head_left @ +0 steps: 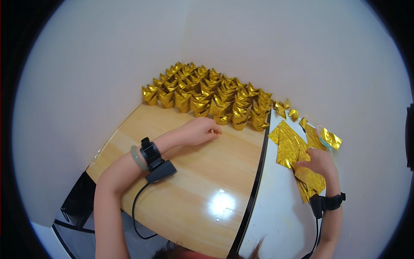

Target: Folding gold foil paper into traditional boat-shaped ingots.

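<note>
Right hand (321, 163): over foil sheets (286, 140), right side; cannot tell whether pinching.
Left hand (199, 131): loosely curled, slightly gapped, near folded gold pieces (183, 102), far side.
Foil step: seemingly sheet-picking; calls for parting one cleanly.

The wooden counter (202, 177) allowed passage at near right; the left forearm (121, 172) crossed its left, gold paper shapes (220, 105) blocked its back

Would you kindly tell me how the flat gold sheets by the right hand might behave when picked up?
The gold sheets look thin and crinkled, so they are probably light and floppy. Since they overlap loosely, neighbouring ones may slide along.
</note>
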`<state>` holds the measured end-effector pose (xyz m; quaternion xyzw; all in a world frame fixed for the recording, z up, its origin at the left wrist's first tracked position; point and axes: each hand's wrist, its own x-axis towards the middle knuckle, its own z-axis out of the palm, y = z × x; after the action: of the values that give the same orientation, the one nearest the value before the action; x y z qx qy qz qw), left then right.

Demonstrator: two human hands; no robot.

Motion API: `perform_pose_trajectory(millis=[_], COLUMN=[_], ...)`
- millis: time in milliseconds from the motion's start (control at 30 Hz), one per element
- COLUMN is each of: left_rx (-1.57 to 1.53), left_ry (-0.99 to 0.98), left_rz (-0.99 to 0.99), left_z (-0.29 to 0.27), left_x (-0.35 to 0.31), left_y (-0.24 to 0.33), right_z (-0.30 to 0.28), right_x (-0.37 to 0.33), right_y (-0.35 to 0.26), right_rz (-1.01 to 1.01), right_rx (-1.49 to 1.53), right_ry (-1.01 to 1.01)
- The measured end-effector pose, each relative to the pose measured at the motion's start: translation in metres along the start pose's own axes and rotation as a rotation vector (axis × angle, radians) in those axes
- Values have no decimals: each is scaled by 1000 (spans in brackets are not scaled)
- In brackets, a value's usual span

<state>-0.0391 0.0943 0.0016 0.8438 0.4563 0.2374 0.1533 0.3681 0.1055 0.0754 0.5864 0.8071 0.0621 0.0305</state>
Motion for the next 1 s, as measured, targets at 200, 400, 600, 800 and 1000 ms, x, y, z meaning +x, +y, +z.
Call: perform_pose_trajectory(millis=[200,400,600,800,1000], left_rx=[-104,-171,-118,-135,-207], left_ry=[-107,-187,-175,227,249], left_rz=[107,116,133,211,174], left_z=[8,9,8,1,-8], left_x=[-4,-5,-7,-10,-20], left_y=[17,38,44,52,51], right_z=[41,29,-4,-26,33], right_x=[-39,-56,-59,-52,-10], right_y=[19,0,-10,-72,-112], right_rz=[-1,-42,53,-59,17], right_rx=[30,149,114,1314,1389], right_ry=[-198,-170,20,52,-189])
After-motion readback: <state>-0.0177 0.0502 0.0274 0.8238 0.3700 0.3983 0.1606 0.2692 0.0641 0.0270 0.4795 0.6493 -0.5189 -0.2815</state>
